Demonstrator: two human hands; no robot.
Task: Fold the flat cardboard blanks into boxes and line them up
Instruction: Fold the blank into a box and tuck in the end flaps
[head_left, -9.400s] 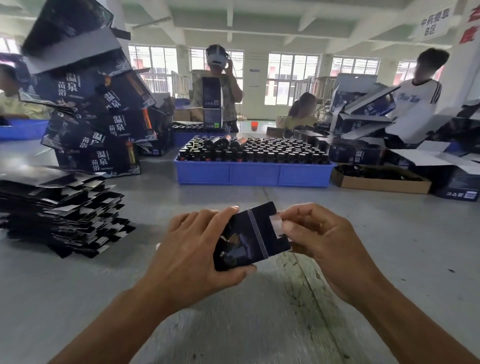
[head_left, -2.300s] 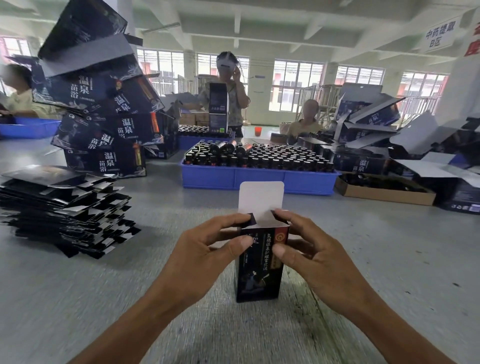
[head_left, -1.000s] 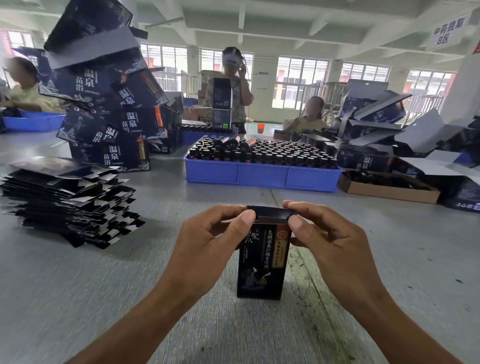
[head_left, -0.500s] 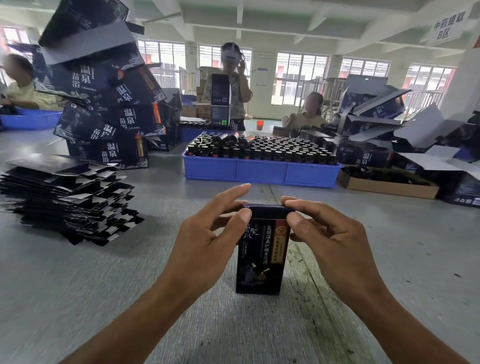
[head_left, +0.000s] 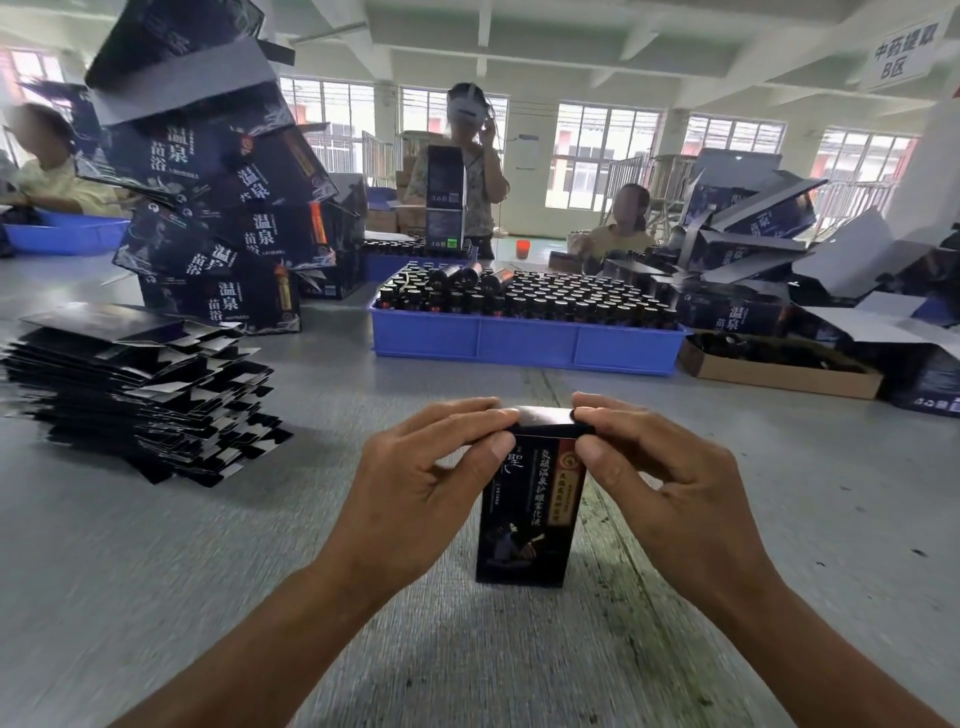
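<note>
A small dark box (head_left: 527, 525) with gold and red print stands upright on the grey table, in front of me. My left hand (head_left: 421, 483) pinches its top left corner between thumb and fingers. My right hand (head_left: 660, 483) pinches the top right corner the same way. The lid flap lies closed and flat under my fingertips. A tall pile of flat dark cardboard blanks (head_left: 140, 395) lies to the left of the box.
A blue crate (head_left: 524, 345) full of dark bottles stands behind the box. Large dark cartons (head_left: 218, 208) are stacked at the back left, more cartons (head_left: 753, 260) and a brown tray (head_left: 779, 371) at the right. Three people are at the far side.
The white top flap that stood open 2.3 s ago is folded down and tucked. In the last half second my left fingers came down onto the lid.
</note>
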